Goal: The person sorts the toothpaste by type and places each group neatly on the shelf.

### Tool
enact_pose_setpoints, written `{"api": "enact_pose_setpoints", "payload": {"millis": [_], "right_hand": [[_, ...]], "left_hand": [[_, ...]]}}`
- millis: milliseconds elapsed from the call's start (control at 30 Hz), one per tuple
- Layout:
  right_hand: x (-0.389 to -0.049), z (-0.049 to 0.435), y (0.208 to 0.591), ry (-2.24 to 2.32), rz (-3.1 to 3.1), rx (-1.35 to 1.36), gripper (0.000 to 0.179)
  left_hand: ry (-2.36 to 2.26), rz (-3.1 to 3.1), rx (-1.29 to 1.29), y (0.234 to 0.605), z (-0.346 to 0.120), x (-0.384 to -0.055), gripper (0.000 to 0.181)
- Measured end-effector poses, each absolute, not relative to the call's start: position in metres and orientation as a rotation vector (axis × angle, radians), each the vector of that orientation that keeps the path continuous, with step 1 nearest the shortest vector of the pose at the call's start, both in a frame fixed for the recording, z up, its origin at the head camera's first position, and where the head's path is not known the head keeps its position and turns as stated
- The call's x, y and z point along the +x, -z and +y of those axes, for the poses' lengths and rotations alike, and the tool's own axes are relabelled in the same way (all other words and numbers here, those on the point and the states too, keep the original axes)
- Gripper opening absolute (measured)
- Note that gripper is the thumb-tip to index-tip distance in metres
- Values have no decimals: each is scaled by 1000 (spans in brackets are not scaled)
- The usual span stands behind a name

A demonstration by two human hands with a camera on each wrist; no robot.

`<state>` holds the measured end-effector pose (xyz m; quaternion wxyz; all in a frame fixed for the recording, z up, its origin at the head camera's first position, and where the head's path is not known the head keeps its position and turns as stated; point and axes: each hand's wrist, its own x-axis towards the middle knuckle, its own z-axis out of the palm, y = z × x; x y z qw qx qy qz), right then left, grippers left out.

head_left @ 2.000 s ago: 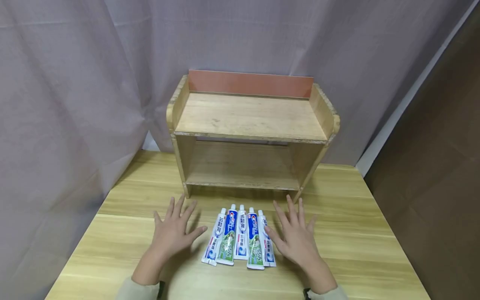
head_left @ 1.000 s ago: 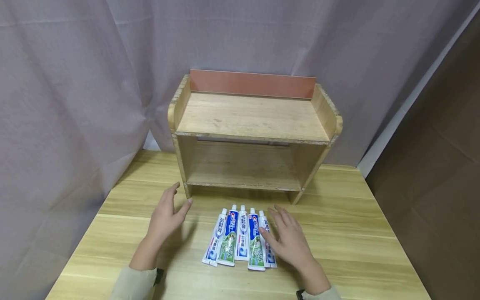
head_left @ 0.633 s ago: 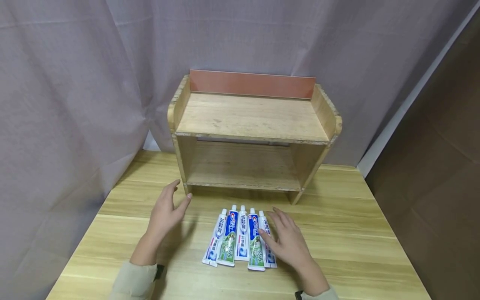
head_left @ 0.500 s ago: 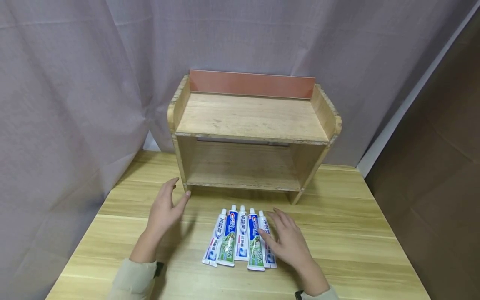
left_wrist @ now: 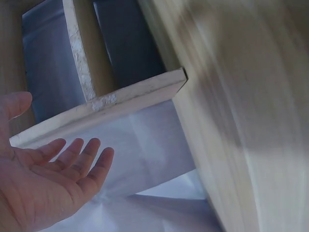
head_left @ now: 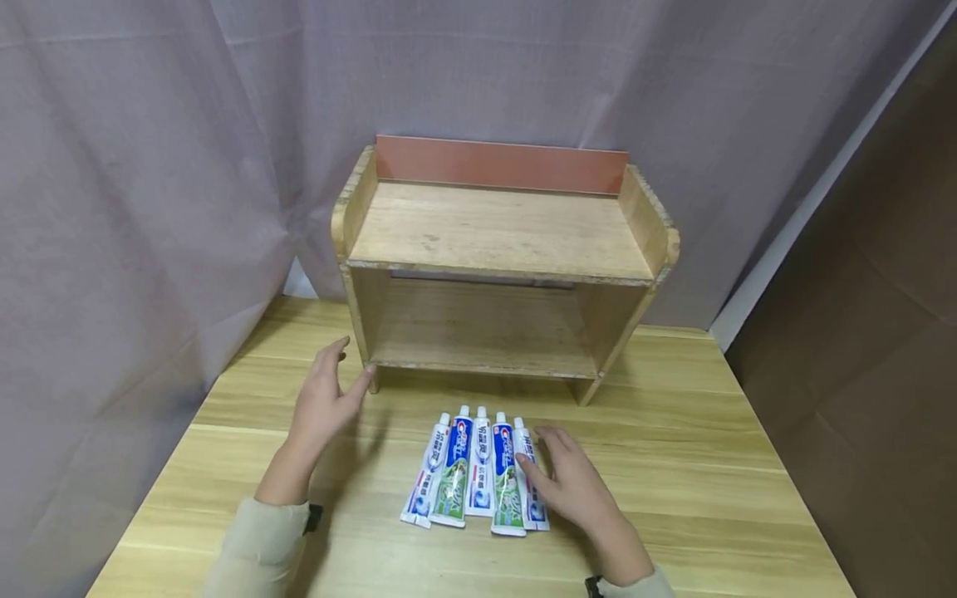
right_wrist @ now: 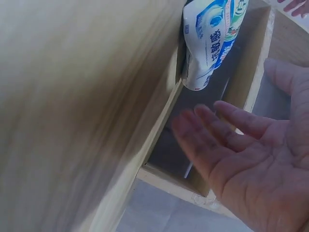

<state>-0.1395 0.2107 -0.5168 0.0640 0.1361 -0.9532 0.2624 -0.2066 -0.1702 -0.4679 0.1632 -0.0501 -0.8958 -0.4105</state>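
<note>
Several toothpaste tubes lie fanned on the table, caps toward the shelf: white ones (head_left: 481,477) alternate with blue-and-green ones (head_left: 452,482). Behind them stands a two-level wooden shelf (head_left: 493,237). My left hand (head_left: 321,411) hovers by the shelf's left front leg, thumb and fingers apart and holding nothing. In the left wrist view its relaxed fingers (left_wrist: 87,166) are close to the shelf's side panel; I cannot tell whether they touch. My right hand (head_left: 576,482) is above the right end of the row, thumb over the rightmost tubes, fingers loosely bent and gripping nothing.
The wooden table (head_left: 718,498) extends to both sides of the shelf. A reddish-brown strip (head_left: 501,164) runs along the shelf's top back. Grey curtain (head_left: 149,166) hangs behind and on the left; a dark brown panel (head_left: 867,316) is at the right.
My left hand has turned from flat and spread to thumb-side up and moved forward to the shelf's left leg. My right hand's fingers have drawn together. The tubes have stayed put.
</note>
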Motion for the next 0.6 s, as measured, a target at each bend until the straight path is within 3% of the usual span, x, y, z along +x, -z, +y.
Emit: {"api": "enact_pose_setpoints", "payload": {"millis": [233, 600], "right_hand": [[-138, 207, 517, -862, -2918, 366, 52], [-146, 203, 519, -902, -3029, 267, 42]], "left_hand": [[1237, -2496, -159, 464, -179, -209, 76], [1337, -2472, -306, 451, -175, -230, 75]]}}
